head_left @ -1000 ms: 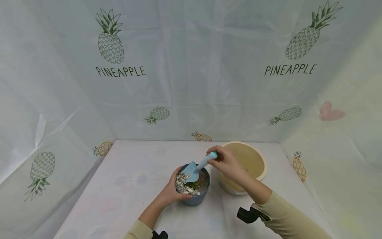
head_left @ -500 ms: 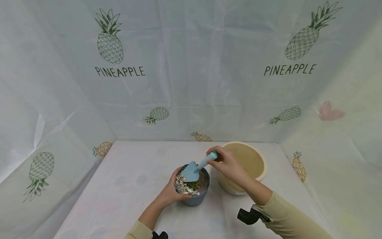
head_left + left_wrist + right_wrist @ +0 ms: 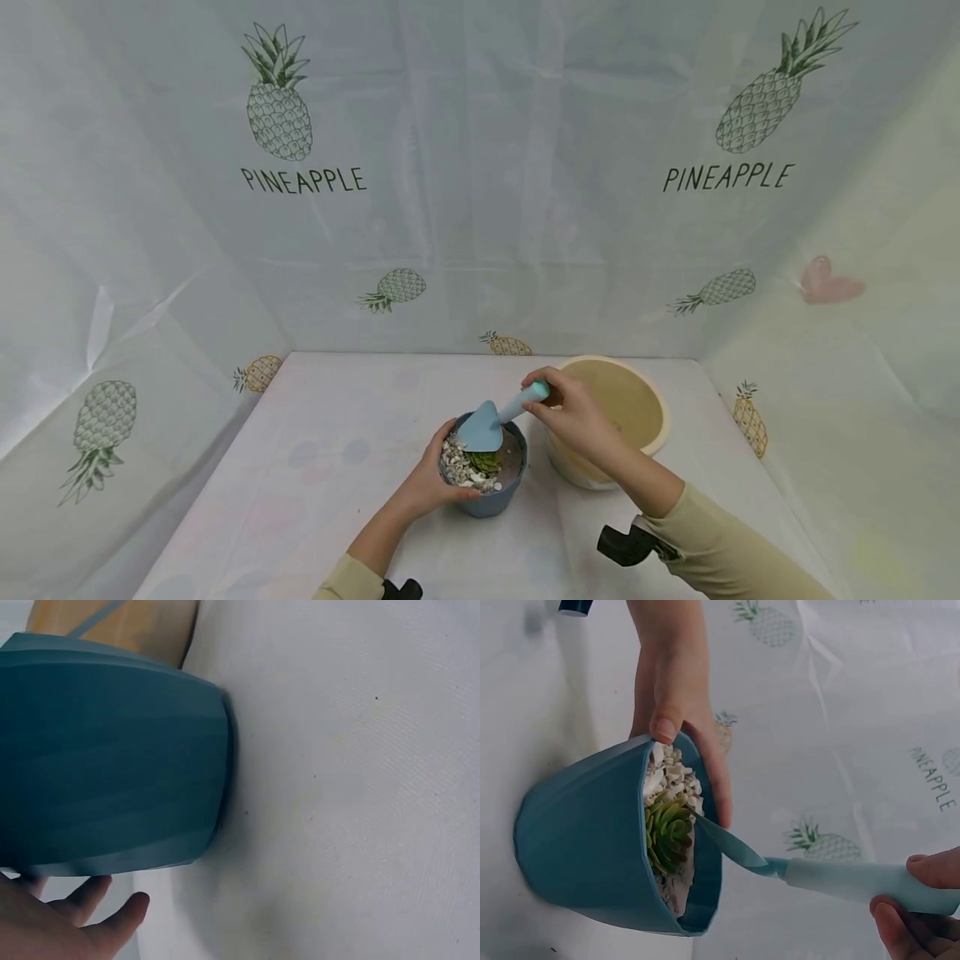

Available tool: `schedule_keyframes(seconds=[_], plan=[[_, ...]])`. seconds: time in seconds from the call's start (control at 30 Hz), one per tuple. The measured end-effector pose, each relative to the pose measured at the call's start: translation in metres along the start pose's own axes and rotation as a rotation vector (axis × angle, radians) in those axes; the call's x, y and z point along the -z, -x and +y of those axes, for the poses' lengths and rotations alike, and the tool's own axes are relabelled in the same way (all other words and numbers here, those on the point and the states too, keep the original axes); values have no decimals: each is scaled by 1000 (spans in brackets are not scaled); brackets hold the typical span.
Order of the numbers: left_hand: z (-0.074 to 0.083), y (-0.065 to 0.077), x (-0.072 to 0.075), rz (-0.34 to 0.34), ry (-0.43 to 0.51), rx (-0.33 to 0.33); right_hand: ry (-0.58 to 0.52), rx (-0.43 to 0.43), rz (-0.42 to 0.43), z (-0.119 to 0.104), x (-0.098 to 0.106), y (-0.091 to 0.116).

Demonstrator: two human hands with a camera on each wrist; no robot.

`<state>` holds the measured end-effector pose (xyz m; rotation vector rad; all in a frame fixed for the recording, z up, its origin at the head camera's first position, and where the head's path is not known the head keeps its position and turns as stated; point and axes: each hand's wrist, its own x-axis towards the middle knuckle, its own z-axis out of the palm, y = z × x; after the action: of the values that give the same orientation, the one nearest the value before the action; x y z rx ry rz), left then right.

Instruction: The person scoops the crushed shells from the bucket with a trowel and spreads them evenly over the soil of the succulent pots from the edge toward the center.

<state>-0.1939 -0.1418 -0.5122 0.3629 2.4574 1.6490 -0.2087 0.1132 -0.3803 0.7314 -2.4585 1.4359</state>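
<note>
A blue faceted flower pot [image 3: 487, 505] stands upright on the table, holding pale pebbles [image 3: 676, 778] and a green succulent [image 3: 667, 834]. My left hand [image 3: 430, 485] grips its left side, with the thumb at the near rim and fingers [image 3: 124, 921] along the wall. With my right hand [image 3: 570, 410] I hold the handle of a light blue trowel [image 3: 482, 427] between thumb and fingers. The trowel's blade slants over the pot's opening. Its tip is beside the succulent and pebbles in the right wrist view; whether it touches them I cannot tell.
Behind my right forearm, a large cream-coloured bucket [image 3: 663, 423] stands close to the right of the pot. A white cloth covers the table [image 3: 300, 500]. Pineapple-printed curtains [image 3: 480, 208] rise at the back and both sides.
The trowel's blade has lifted slightly and shifted away from me, so more of the succulent shows. My left hand and the pot have stayed in place.
</note>
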Motion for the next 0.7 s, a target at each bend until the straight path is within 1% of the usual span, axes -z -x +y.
schedule_keyframes(seconds=[0.17, 0.27, 0.33, 0.43, 0.57, 0.7], plan=[[7, 2, 0, 40, -69, -12, 6, 3, 2, -2, 4, 4], [16, 2, 0, 77, -110, -37, -11, 3, 20, -3, 9, 8], [25, 2, -1, 107, -132, -61, -27, 9, 41, -3, 14, 11], [41, 0, -5, 146, -167, -115, -30, 18, 80, -2, 22, 16], [62, -4, -13, 190, -197, -173, -24, 39, 123, 2, 35, 23], [77, -10, -24, 227, -191, -183, 26, 67, 182, 6, 52, 31]])
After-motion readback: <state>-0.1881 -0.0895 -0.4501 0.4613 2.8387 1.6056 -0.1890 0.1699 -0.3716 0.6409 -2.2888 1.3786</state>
